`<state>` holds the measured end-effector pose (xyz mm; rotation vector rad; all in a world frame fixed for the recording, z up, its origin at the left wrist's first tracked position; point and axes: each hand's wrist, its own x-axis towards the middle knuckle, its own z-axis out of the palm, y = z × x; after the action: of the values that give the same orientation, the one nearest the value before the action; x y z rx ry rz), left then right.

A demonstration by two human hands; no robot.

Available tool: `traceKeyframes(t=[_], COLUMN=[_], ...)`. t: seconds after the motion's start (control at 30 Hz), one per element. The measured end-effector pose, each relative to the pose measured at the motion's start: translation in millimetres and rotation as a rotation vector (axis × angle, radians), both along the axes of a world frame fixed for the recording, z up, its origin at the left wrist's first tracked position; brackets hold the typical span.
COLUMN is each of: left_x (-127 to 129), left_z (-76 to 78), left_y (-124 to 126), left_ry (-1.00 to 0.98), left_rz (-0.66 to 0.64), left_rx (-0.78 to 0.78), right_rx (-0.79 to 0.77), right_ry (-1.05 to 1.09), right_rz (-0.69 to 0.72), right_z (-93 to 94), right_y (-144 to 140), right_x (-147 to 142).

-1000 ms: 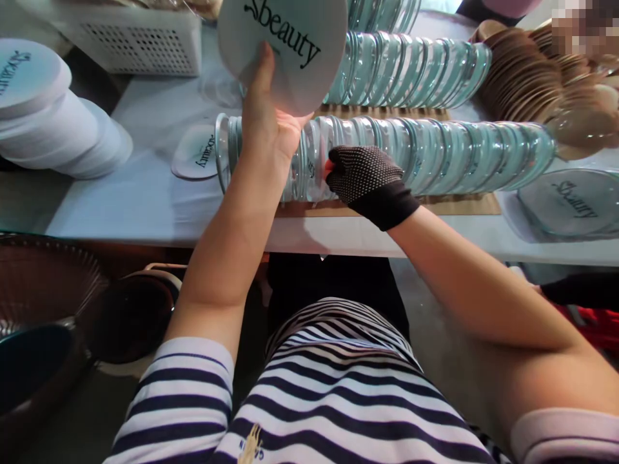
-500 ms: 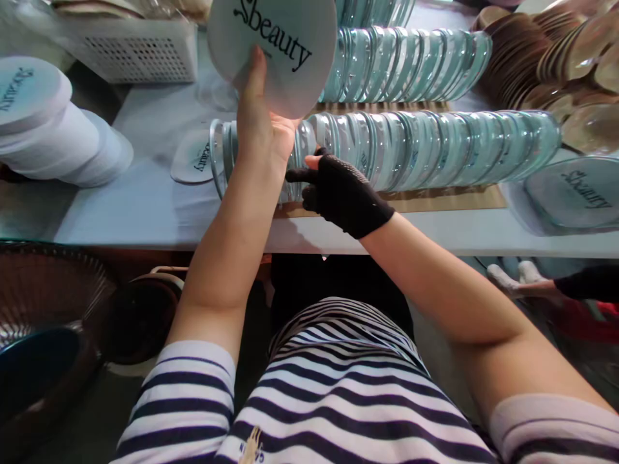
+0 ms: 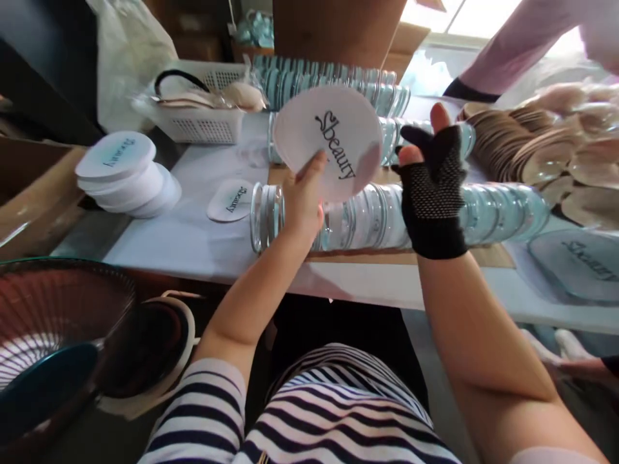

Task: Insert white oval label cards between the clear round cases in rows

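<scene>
My left hand (image 3: 304, 193) grips a round white card (image 3: 351, 109) printed "Sbeauty", with the thumb on its printed face. Below the card lies a long row of clear round plastic containers (image 3: 362, 219), packed on their sides along a strip of cardboard. In a black glove with bare fingertips, my right hand (image 3: 432, 187) is raised in front of that row, its fingers apart and nothing visible in them. One loose printed card (image 3: 231, 200) lies flat at the row's left end. Further left stands a stack of similar white cards (image 3: 118, 158).
More container rows (image 3: 333, 80) stand behind. A white plastic basket (image 3: 206, 125) holds bagged items at the back left. Brown-edged stacked pieces (image 3: 527, 142) and a printed clear bag (image 3: 575, 258) are on the right. A fan (image 3: 62, 322) stands below the table's left side. Another person's sleeve (image 3: 517, 48) reaches in at the back right.
The view has tilted up, showing more of the back. My right hand has moved away from my left wrist, up and to the right. My left hand still holds the card.
</scene>
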<state>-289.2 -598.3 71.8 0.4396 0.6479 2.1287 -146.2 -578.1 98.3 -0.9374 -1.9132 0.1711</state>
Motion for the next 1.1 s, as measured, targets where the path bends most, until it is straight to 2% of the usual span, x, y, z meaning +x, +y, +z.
traceKeyframes(t=[0.07,0.17,0.3,0.4,0.47,0.53,0.6,0.67,0.73,0.8,0.97,1.1], left_x=[5,10,9,-15,-42,-68,-86,-94,-95,-93,-92,-92], left_z=[0.5,-1.2,-1.1,5.5,10.2,11.5,8.2,2.5,-2.5,-4.9,-3.5,-2.3], left_y=[-7,-16,-22,-21,-15,-5,6,14,19,19,15,14], left_ry=[-0.032,-0.07,-0.048,-0.059,-0.057,-0.041,-0.034,-0.051,-0.081,-0.099,-0.117,-0.154], left_rz=[0.014,0.02,-0.051,-0.054,-0.007,-0.007,-0.072,-0.141,-0.175,-0.189,-0.167,-0.152], left_rx=[-0.002,0.011,0.028,0.101,0.134,0.119,0.066,0.006,-0.025,-0.032,-0.003,-0.011], right_rx=[0.09,0.169,0.078,0.053,0.067,-0.017,-0.184,-0.319,-0.377,-0.39,-0.416,-0.329], right_ry=[-0.123,-0.284,-0.206,-0.026,-0.031,-0.21,-0.452,-0.615,-0.684,-0.709,-0.789,-0.717], right_rz=[0.011,-0.008,-0.018,-0.167,-0.205,-0.177,-0.145,-0.15,-0.162,-0.137,-0.086,-0.11], right_z=[-1.1,-13.5,-20.4,-10.5,-4.9,-5.7,-13.0,-22.6,-29.9,-33.5,-35.4,-33.8], right_y=[-5,-25,-33,-34,-47,-71,-99,-121,-130,-123,-76,-71], right_x=[-5,-19,-33,-24,-8,8,16,13,0,-19,-68,-70])
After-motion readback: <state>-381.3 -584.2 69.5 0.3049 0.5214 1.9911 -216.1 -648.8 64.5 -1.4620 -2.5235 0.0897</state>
